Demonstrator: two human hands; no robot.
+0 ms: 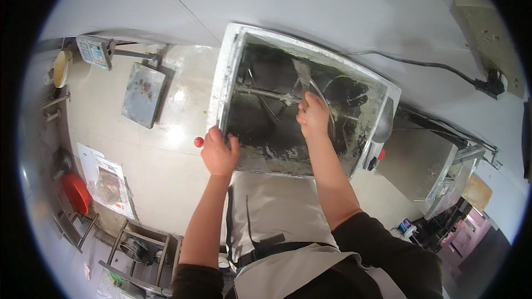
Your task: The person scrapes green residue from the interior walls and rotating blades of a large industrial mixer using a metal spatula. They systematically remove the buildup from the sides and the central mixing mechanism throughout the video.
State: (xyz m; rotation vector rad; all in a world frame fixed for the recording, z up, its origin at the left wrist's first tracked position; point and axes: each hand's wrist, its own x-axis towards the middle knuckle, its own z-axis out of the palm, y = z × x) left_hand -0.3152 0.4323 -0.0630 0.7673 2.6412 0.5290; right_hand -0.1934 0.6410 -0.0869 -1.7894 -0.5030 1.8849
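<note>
Before me stands an open metal machine tub (220, 70) with a pale rim, a horizontal shaft with mixing arms (266, 93) and dark, greenish residue inside. My right hand (314, 114) is closed on the handle of a flat-bladed scraper (303, 70), held over the shaft inside the tub; the blade points away from me. Beside that hand a curved metal rod (322, 91) arches. My left hand (220, 151) rests on the near left corner of the tub's rim, its fingers over the edge, next to a red knob (199, 142).
A platform scale (143, 93) stands on the floor at left. Cardboard (110, 180), a red basin (76, 194) and a metal rack (137, 253) lie lower left. A black cable (415, 63) runs to a wall socket (490, 41). A steel cabinet (415, 158) stands right.
</note>
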